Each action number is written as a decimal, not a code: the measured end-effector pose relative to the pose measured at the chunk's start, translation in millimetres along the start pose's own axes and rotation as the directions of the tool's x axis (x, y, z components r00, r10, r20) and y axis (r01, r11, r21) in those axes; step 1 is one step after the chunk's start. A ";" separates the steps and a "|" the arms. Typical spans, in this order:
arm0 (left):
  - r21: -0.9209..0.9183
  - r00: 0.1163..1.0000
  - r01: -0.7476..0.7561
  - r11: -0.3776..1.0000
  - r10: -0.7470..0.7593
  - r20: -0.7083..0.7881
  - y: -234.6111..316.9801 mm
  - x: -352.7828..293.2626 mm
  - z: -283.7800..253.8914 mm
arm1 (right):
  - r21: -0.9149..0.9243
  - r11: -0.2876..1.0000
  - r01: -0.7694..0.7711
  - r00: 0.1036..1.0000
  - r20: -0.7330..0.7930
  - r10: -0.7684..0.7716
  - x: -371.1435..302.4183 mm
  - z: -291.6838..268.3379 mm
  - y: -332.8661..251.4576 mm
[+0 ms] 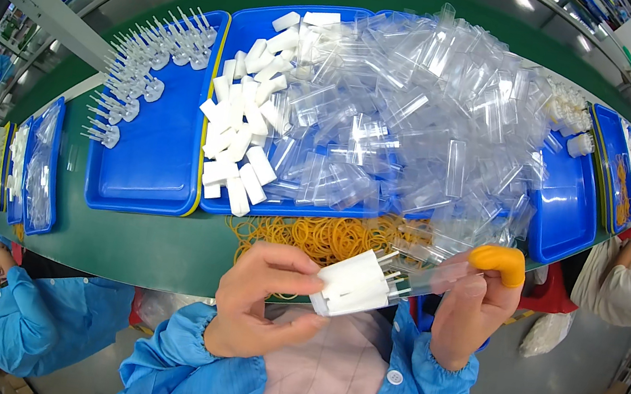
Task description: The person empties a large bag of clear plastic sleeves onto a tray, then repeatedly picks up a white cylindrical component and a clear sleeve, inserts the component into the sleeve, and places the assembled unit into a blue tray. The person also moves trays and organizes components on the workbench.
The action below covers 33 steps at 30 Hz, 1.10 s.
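Note:
Between the thumb and fingers of my left hand (259,299) is a white block (351,285) with several thin white prongs sticking out of its right end. My right hand (469,318), a yellow finger cot (501,262) on one finger, pinches a clear plastic sleeve (434,278). The sleeve's left end lies close to the prong tips; I cannot tell whether any prong is inside it. Just beyond both hands, a heap of yellow-orange rubber bands (317,240) lies on the green table (136,248).
A wide blue tray (273,209) holds white blocks (240,125) and a high pile of clear sleeves (424,124). The blue tray (147,176) at left carries white pronged parts (138,73). Another blue tray (564,226) stands right. Co-workers sit on both sides.

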<state>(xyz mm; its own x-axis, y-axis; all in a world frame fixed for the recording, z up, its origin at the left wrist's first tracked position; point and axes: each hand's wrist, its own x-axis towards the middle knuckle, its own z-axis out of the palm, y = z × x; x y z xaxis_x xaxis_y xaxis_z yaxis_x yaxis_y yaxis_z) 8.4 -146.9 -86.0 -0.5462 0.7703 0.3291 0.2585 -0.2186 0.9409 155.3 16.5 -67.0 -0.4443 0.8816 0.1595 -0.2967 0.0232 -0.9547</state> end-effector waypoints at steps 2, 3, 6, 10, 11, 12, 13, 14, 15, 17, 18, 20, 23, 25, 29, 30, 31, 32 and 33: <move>0.074 0.998 -0.068 0.995 0.068 0.009 0.3 0.4 2.0 | -0.030 0.999 -0.038 0.999 0.019 0.039 3.3 0.7 1.6; 0.090 0.996 -0.093 0.992 0.092 0.013 0.2 0.6 2.7 | -0.045 0.997 -0.056 0.998 0.028 0.058 4.6 1.1 2.3; 0.128 0.992 -0.128 0.984 0.130 -0.002 -1.5 0.0 4.5 | -0.044 0.986 -0.163 0.984 0.073 0.165 7.6 -2.9 3.5; 0.185 0.987 -0.160 0.970 0.158 0.022 -0.9 0.1 3.4 | -0.021 0.978 -0.207 0.972 0.107 0.208 11.4 -3.8 3.8; 0.199 0.984 -0.178 0.964 0.178 0.021 -0.7 0.4 3.9 | -0.018 0.977 -0.213 0.970 0.112 0.214 11.7 -3.2 3.5; 0.214 0.980 -0.196 0.957 0.197 0.020 -0.5 0.9 4.8 | -0.016 0.975 -0.220 0.968 0.118 0.220 12.0 -2.9 3.4; 0.229 0.976 -0.214 0.950 0.216 0.019 -0.3 1.3 5.4 | -0.007 0.973 -0.232 0.965 0.123 0.231 12.2 -3.1 3.3; 0.247 0.969 -0.244 0.938 0.244 0.032 -0.4 2.5 5.5 | 0.003 0.970 -0.245 0.962 0.127 0.242 12.5 -3.9 3.3; 0.265 0.962 -0.273 0.925 0.271 0.044 -0.7 4.2 5.5 | 0.012 0.966 -0.257 0.958 0.131 0.253 12.6 -4.4 3.3; 0.310 0.961 -0.274 0.910 0.271 0.055 2.0 5.9 7.0 | 0.033 0.954 -0.299 0.945 0.145 0.292 13.2 -2.7 1.1; 0.339 0.968 -0.247 0.908 0.244 0.052 6.7 6.9 9.3 | 0.043 0.946 -0.320 0.938 0.153 0.311 13.3 -1.7 -0.2; 0.398 0.973 -0.232 0.888 0.210 0.098 8.9 8.0 9.6 | -0.008 0.946 -0.324 0.932 0.167 0.321 12.5 -0.6 -2.2; 0.473 0.961 -0.265 0.840 0.193 0.196 8.4 9.7 7.5 | -0.046 0.961 -0.273 0.943 0.186 0.277 10.6 -2.5 1.7; 0.505 0.960 -0.274 0.818 0.200 0.196 8.9 10.0 8.6 | -0.054 0.967 -0.249 0.946 0.200 0.255 10.3 -4.3 2.6; 0.535 0.948 -0.305 0.788 0.200 0.247 12.1 11.7 8.3 | -0.091 0.974 -0.208 0.946 0.234 0.224 10.3 -5.0 1.0; 0.543 0.943 -0.317 0.777 0.200 0.265 13.4 13.8 8.6 | -0.108 0.977 -0.186 0.947 0.245 0.207 10.8 -4.5 0.8; 0.551 0.938 -0.329 0.767 0.199 0.283 13.8 14.8 8.6 | -0.156 0.979 -0.132 0.946 0.274 0.171 11.6 -4.4 0.5; 0.550 0.944 -0.305 0.777 0.173 0.279 13.6 13.6 8.4 | -0.202 0.976 -0.076 0.942 0.308 0.137 13.1 -4.6 -0.4; 0.548 0.950 -0.282 0.787 0.147 0.277 13.0 11.4 8.0 | -0.245 0.969 -0.019 0.934 0.342 0.105 14.1 -5.3 -0.8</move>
<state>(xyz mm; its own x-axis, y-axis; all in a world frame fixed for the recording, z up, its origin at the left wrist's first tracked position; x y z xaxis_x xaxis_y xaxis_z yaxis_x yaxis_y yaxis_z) 11.9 -136.1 -70.6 -0.2602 0.8650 0.4290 0.7943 -0.0608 0.6044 153.8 31.3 -65.3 -0.7348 0.6647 0.1350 -0.0721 0.1214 -0.9900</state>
